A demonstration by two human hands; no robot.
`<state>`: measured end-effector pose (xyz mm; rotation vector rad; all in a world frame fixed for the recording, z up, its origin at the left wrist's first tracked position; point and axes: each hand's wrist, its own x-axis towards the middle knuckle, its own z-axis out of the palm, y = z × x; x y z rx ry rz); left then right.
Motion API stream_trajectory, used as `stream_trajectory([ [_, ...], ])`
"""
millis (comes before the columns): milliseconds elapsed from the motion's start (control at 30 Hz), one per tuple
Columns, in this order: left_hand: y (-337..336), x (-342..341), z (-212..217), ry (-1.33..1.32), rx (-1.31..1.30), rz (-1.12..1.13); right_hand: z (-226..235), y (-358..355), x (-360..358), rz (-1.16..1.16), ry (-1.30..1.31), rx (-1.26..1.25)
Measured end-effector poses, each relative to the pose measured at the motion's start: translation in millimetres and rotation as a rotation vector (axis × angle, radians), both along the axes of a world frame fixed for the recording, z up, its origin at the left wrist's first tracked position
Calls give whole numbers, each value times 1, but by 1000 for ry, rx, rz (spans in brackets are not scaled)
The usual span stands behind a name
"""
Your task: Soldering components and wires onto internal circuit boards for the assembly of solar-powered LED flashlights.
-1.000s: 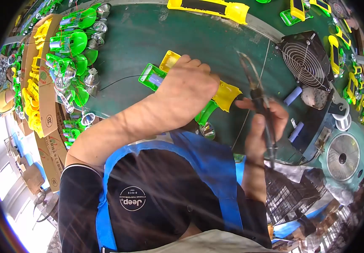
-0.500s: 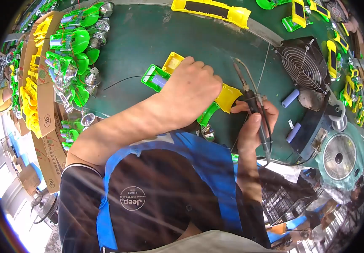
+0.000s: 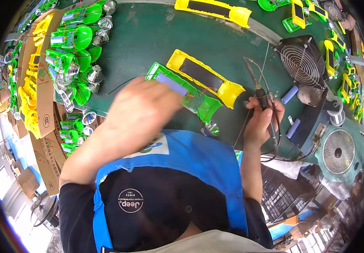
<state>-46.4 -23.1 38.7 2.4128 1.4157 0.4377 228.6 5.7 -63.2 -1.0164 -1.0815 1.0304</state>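
My right hand (image 3: 261, 118) is closed around a soldering iron (image 3: 258, 89), its tip pointing up and away over the table. My left hand (image 3: 148, 103) is smeared by motion at the near left side of a green flashlight shell (image 3: 207, 106); whether its fingers grip anything cannot be made out. In the shell lie a purple battery (image 3: 172, 84) and a small circuit board (image 3: 195, 100), with a silver reflector (image 3: 210, 128) at its near end. Against its far side rests a yellow cover with a dark solar panel (image 3: 201, 73). A black wire (image 3: 125, 85) runs left from beneath the left hand.
Green shells with reflectors (image 3: 80, 38) line the left, beside a cardboard box of yellow parts (image 3: 45, 84). Another yellow cover (image 3: 213, 12) lies at the far edge. A black fan (image 3: 303, 63), loose purple batteries (image 3: 290, 95) and a solder spool (image 3: 338, 114) are at right.
My left hand has moved left and toward me, uncovering the yellow cover and green shell. My right hand with the soldering iron has shifted slightly right.
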Motion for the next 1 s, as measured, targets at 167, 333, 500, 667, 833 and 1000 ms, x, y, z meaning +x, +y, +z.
stream_trajectory([
  [167, -8, -28, -7, 47, 119, 373, 2, 1, 1, 47, 21, -15],
  [333, 17, -24, -23, -311, 136, -90, 11, -14, 14, 147, 77, -85],
  [500, 28, -13, -36, -217, 81, -234, 25, -13, 18, 304, 87, -221],
  [667, 29, 0, -43, -98, 96, -219, 35, -3, 13, 357, 20, -388],
  [833, 31, -1, -40, -96, 62, -217, 34, 5, 15, 492, 3, -404],
  [1000, 30, -2, -39, -112, 32, -214, 37, 5, 16, 523, -33, -426],
])
